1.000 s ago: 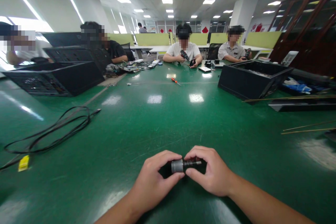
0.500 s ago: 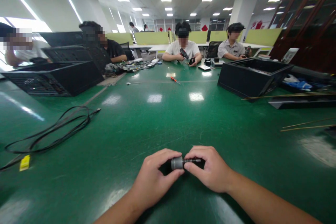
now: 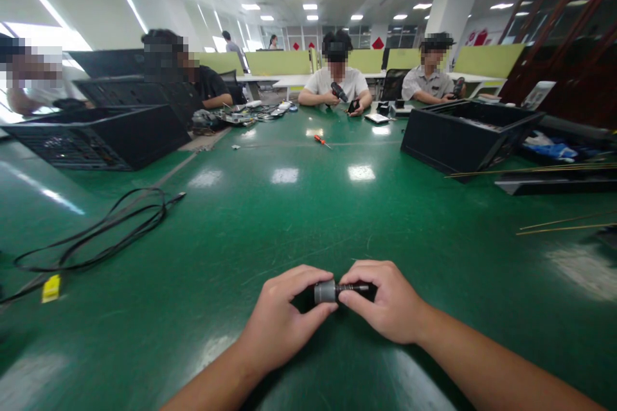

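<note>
A short grey metal cylinder (image 3: 326, 291) with a thin, dark, ringed shaft (image 3: 355, 288) lies crosswise low in the head view, just above the green tabletop or on it; I cannot tell which. My left hand (image 3: 284, 308) is closed around the cylinder, thumb below and fingers above. On the right, my right hand (image 3: 388, 302) pinches the shaft close to the cylinder with thumb and forefinger, and the shaft's tip points toward its palm. The exact kind of this part is not clear. My fingers cover some of its edges.
A coiled black cable (image 3: 116, 231) with a yellow tag (image 3: 51, 289) lies at left. Black computer cases (image 3: 144, 135) stand left and right. An orange screwdriver (image 3: 320, 139) lies mid-table. Thin brass-coloured rods (image 3: 569, 228) lie at right. Several people sit opposite, one holding a power drill (image 3: 339, 91).
The view has tilted slightly, so the far scene and my hands sit a little higher in the picture. My hold on the part looks the same.
</note>
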`<move>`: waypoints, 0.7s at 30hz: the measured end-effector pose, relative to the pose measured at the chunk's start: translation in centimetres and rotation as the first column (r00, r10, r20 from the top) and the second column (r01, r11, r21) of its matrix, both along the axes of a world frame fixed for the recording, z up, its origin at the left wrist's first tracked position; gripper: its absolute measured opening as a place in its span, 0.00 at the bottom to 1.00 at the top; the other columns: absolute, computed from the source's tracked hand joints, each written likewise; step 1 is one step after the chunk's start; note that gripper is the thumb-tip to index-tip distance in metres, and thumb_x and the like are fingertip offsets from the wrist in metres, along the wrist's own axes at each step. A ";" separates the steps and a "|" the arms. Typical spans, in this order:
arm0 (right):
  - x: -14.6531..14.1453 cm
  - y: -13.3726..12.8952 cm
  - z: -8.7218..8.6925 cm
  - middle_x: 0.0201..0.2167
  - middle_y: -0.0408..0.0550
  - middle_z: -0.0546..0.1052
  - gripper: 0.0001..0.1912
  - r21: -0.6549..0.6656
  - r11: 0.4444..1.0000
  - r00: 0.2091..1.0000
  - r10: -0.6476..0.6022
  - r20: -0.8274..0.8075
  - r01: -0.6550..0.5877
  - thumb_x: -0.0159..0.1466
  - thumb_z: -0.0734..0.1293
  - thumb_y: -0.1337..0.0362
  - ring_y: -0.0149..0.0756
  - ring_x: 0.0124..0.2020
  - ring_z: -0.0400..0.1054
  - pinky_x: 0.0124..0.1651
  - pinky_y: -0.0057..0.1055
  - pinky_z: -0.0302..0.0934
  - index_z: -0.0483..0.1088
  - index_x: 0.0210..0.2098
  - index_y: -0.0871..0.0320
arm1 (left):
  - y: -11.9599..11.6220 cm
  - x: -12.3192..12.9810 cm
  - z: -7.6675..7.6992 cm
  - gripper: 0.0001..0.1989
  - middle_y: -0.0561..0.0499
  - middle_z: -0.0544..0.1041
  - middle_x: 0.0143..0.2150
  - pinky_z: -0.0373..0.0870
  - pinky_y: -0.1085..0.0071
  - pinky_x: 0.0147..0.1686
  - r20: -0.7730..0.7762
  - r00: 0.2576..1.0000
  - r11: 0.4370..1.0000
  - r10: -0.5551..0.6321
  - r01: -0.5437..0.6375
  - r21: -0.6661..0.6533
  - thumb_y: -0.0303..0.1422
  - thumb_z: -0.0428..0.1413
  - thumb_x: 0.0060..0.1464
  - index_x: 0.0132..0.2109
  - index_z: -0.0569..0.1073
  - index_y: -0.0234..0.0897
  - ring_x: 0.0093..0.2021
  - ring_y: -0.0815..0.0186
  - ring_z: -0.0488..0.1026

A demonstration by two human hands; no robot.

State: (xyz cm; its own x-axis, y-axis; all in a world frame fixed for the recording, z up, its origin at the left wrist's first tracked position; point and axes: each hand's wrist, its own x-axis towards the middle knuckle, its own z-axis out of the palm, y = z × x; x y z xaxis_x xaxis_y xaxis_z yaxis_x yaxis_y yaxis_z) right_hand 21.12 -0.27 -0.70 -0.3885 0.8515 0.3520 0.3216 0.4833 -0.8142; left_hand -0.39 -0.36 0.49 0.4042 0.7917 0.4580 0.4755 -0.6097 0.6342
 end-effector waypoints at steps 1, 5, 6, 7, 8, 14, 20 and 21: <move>0.0 0.0 0.0 0.29 0.44 0.79 0.03 0.002 1.000 1.000 0.001 0.000 -0.001 0.62 0.71 0.67 0.33 0.31 0.73 0.36 0.29 0.61 0.78 0.33 0.58 | 0.0 0.0 0.0 0.14 0.53 0.83 0.39 0.75 0.74 0.41 0.000 1.000 1.000 0.001 -0.001 0.001 0.27 0.67 0.50 0.46 0.79 0.41 0.38 0.67 0.80; 0.0 0.0 0.2 0.29 0.44 0.80 0.03 0.009 1.000 1.000 0.002 -0.003 -0.002 0.62 0.71 0.67 0.33 0.31 0.73 0.37 0.29 0.61 0.78 0.34 0.58 | -0.2 0.0 -0.1 0.14 0.52 0.83 0.39 0.75 0.73 0.41 -0.014 1.000 1.000 0.004 -0.004 -0.008 0.26 0.67 0.50 0.45 0.79 0.41 0.38 0.66 0.80; 0.0 0.0 0.2 0.29 0.44 0.80 0.03 0.010 1.000 1.000 0.001 -0.003 -0.001 0.62 0.71 0.67 0.33 0.31 0.73 0.37 0.29 0.61 0.79 0.34 0.58 | -0.2 0.0 0.0 0.14 0.52 0.83 0.39 0.75 0.73 0.41 -0.019 1.000 1.000 0.003 -0.004 -0.009 0.26 0.67 0.50 0.45 0.79 0.41 0.38 0.66 0.80; 0.0 0.0 0.1 0.29 0.44 0.80 0.03 0.012 1.000 1.000 0.002 -0.004 -0.002 0.62 0.71 0.67 0.33 0.31 0.73 0.37 0.29 0.61 0.79 0.34 0.58 | -0.2 0.0 0.0 0.14 0.52 0.83 0.39 0.75 0.73 0.40 -0.022 1.000 1.000 0.005 -0.005 -0.009 0.27 0.67 0.50 0.45 0.79 0.41 0.38 0.65 0.80; 0.1 0.0 0.1 0.29 0.44 0.80 0.03 0.014 1.000 1.000 0.003 -0.004 -0.003 0.62 0.71 0.67 0.33 0.31 0.73 0.37 0.29 0.61 0.79 0.34 0.58 | -0.2 0.0 0.1 0.14 0.52 0.83 0.39 0.75 0.73 0.40 -0.023 1.000 1.000 0.006 -0.007 -0.008 0.27 0.67 0.50 0.45 0.79 0.41 0.38 0.65 0.80; 0.1 0.0 0.0 0.29 0.44 0.79 0.03 0.015 1.000 1.000 0.003 0.000 -0.003 0.62 0.71 0.67 0.33 0.31 0.72 0.36 0.28 0.60 0.79 0.34 0.58 | -0.2 0.0 0.3 0.13 0.53 0.83 0.39 0.75 0.74 0.40 -0.022 1.000 1.000 0.006 -0.005 0.005 0.27 0.66 0.51 0.45 0.79 0.41 0.38 0.67 0.80; 0.1 0.0 0.3 0.29 0.44 0.79 0.03 0.021 1.000 1.000 0.001 -0.003 -0.001 0.63 0.71 0.67 0.32 0.30 0.72 0.36 0.28 0.61 0.79 0.34 0.58 | 0.0 0.0 0.4 0.12 0.51 0.83 0.38 0.76 0.73 0.39 -0.027 1.000 1.000 0.007 -0.007 0.021 0.28 0.66 0.51 0.45 0.79 0.40 0.37 0.65 0.80; 0.1 -0.1 0.3 0.29 0.44 0.80 0.03 0.023 1.000 1.000 -0.001 0.000 0.001 0.63 0.71 0.67 0.33 0.30 0.72 0.36 0.29 0.61 0.79 0.34 0.58 | 0.0 0.0 0.4 0.12 0.51 0.83 0.38 0.76 0.72 0.39 -0.030 1.000 1.000 0.006 -0.005 0.020 0.28 0.66 0.51 0.45 0.79 0.40 0.37 0.65 0.80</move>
